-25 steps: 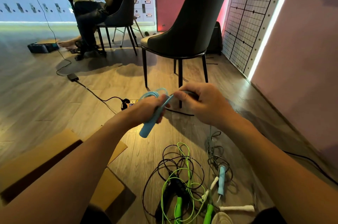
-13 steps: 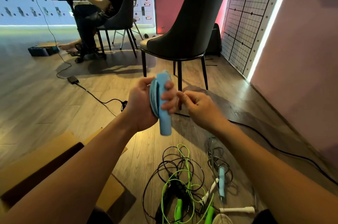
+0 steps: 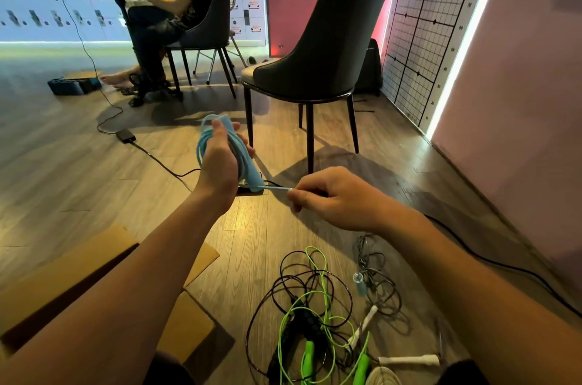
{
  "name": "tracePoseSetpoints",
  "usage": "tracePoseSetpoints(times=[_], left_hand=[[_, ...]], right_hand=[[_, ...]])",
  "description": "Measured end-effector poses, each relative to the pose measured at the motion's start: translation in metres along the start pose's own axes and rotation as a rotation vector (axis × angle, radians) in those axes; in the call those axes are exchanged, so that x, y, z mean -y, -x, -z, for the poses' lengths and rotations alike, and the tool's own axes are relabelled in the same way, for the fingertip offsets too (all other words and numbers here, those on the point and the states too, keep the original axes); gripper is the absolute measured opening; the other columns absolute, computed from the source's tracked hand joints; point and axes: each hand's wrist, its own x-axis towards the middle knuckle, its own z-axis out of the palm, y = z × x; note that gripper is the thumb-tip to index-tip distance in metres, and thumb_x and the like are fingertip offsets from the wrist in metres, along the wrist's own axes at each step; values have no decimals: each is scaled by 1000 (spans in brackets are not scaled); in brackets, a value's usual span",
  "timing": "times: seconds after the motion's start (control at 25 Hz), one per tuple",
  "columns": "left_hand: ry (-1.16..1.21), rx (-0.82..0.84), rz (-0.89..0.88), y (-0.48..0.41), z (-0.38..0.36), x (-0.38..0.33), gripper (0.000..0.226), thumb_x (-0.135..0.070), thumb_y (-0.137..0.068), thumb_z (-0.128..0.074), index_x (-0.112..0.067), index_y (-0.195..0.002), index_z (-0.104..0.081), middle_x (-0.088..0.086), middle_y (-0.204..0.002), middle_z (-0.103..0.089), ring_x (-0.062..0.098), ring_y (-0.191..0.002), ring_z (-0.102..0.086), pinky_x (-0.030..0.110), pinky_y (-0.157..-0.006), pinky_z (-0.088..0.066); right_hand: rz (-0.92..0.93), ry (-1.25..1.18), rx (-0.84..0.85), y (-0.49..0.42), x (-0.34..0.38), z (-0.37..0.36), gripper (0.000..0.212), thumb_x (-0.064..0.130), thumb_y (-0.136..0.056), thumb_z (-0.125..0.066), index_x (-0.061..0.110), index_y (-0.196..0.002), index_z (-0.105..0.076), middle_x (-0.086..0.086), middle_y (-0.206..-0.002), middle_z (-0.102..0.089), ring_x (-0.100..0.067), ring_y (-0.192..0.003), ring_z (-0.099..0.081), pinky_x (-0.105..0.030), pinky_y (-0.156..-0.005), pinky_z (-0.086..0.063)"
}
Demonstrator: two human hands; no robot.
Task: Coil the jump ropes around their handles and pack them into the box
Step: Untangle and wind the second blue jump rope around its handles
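While holding the blue rope (image 3: 203, 142) upright in the left hand (image 3: 217, 164), well above the floor (image 3: 63, 164), pinches its last tail (image 3: 277, 188) in the right hand (image 3: 333, 199). Left fingers (image 3: 236, 127): curled round loops and handle (image 3: 252, 173) together. Right fingers (image 3: 294, 194): narrow, thumb against forefinger on the tail, drawn taut and level just beside the handle's lower end.

Judged close to finishing this coil. Needs a last wrap or tuck, then packing into the box (image 3: 94, 262), open on the floor at the left, well apart from the coil.

Risks from here:
- Could spring loose on any easing of the left grip before fixing the tail, given loops bulging out past the thumb side.
- Could slip from the pinch, being thin and held only near its tip.
- Could unwind on the way to the box if left untucked.

Beware also of the green rope (image 3: 315, 318) and black rope (image 3: 299, 321), tangled on the floor below the right arm. Dragging one out carelessly would likely tighten the snarl.
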Motion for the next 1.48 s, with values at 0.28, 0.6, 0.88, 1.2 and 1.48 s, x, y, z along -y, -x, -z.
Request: tracePoseSetpoints(times=[0.28, 0.6, 0.88, 1.2, 1.48], left_hand=[[-579, 534, 409, 37, -27, -1, 49, -40, -107, -28, 0, -104, -56, 8, -76, -54, 17, -65, -53, 28, -63, -50], [-253, 886, 600, 47, -38, -14, 54, -47, -101, -23, -7, -87, -56, 4, -65, -46, 17, -53, -46, 32, -58, -41], [675, 502, 315, 38, -36, -27, 40, -43, -103, -28, -12, -98, -52, 0, -75, -48, 12, -66, -51, 28, -70, -50], [92, -45, -35, -2, 6, -6, 38, -46, -106, -32, -13, -102, -51, -3, -72, -53, 9, -63, -54, 28, -69, -50], [-705, 583, 219, 35, -24, -1, 50, -39, -107, -26, -4, -95, -58, 9, -75, -56, 17, -65, -55, 30, -64, -51]], right_hand=[[179, 153, -449, 3, -11, 22, 24, 33, -93, -68, 11, -99, -76, 3, -76, -70, -8, -63, -61, -19, -55, -45], [58, -8, -650, 2, -20, 26, 38, 47, -84, -71, 10, -75, -72, 11, -51, -51, -5, -47, -47, -11, -48, -33], [-165, -78, -229, -8, -19, -10, 46, 44, -102, -45, 14, -72, -63, 4, -60, -53, -2, -47, -42, -24, -54, -38], [1, -1, -41, 3, -8, 4, 31, 35, -99, -57, 15, -80, -71, 9, -58, -53, -3, -52, -46, -22, -52, -38], [198, 74, -470, 6, -8, 25, 19, 20, -95, -66, 3, -94, -75, 13, -65, -58, 0, -58, -57, -9, -51, -37]])
